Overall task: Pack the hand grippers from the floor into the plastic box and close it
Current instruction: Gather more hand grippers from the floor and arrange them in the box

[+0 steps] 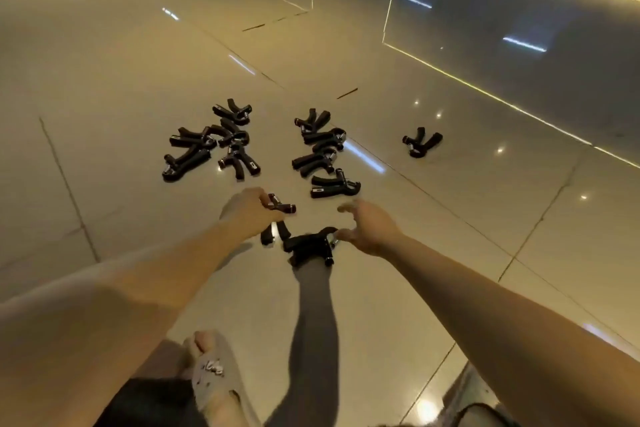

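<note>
- At the bottom edge a sandalled foot (207, 371) stands on the glossy tiled floor (381, 340); the person bends forward with both arms reaching down and away.
- A blurred, dark-rimmed shape (485, 409) sits in the bottom right corner. It cannot be told whether this is the plastic box, and no box shows clearly anywhere else.
- The left hand (252, 211) is clenched around a held hand gripper (281, 206), whose knobbed head sticks out past the fingers. It seems to be carried off the floor, which leaves the other hand free to gather.
- The right hand (370, 229) is released, with spread, curved fingers. Its thumb tip touches the metal knob of the nearest hand gripper (311, 246), which lies flat on the floor; the hand looks shaped to close on it.
- Just beyond, a middle cluster (322, 152) of four black hand grippers lies in a loose column.
- To its left, apart from it, a left cluster (211, 142) of overlapping hand grippers lies tangled.
- A lone hand gripper (421, 142) rests well apart on the right.
- Judged from this, packing is at an early stage, since most grippers are on the floor.
- Farthest off, a reflective glass panel (502, 10) stands.
</note>
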`<state>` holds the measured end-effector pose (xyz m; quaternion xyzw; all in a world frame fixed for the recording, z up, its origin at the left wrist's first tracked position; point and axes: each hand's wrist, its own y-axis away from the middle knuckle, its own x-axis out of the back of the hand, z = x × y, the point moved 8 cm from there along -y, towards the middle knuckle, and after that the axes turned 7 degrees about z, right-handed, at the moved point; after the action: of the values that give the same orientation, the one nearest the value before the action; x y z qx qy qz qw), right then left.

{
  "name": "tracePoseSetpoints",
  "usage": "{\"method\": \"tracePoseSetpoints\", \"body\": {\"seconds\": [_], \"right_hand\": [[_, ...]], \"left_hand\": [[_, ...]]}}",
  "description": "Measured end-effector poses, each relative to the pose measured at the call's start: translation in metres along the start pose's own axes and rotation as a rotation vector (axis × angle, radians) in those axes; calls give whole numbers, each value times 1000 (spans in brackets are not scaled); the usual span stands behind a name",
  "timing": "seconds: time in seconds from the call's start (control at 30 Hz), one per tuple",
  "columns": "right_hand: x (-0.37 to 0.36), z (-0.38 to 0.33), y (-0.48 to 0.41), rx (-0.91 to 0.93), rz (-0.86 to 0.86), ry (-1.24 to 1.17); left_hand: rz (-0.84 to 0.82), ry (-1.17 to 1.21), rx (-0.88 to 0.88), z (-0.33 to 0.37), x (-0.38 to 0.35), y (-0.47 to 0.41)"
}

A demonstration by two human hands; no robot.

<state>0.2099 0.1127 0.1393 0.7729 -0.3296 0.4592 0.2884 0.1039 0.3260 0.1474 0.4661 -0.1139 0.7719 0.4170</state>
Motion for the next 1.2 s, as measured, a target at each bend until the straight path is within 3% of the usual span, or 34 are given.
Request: {"method": "tracePoseSetpoints", "body": {"seconds": [0.2, 0.6, 0.77, 0.93, 1.2], "right_hand": [[-92, 2, -49, 107, -110, 67], [-169, 19, -86, 376, -123, 171], [-160, 30, -84, 339, -119, 164], [-134, 57, -67, 187, -114, 168], [-3, 73, -29, 46, 71, 136]], "left_hand": [[52, 89, 206, -63, -70, -42], [260, -15, 318, -93, -136, -102], [256, 101, 330, -97, -134, -105], [222, 188, 246, -85, -117, -97], [201, 222, -56, 27, -66, -63]]}}
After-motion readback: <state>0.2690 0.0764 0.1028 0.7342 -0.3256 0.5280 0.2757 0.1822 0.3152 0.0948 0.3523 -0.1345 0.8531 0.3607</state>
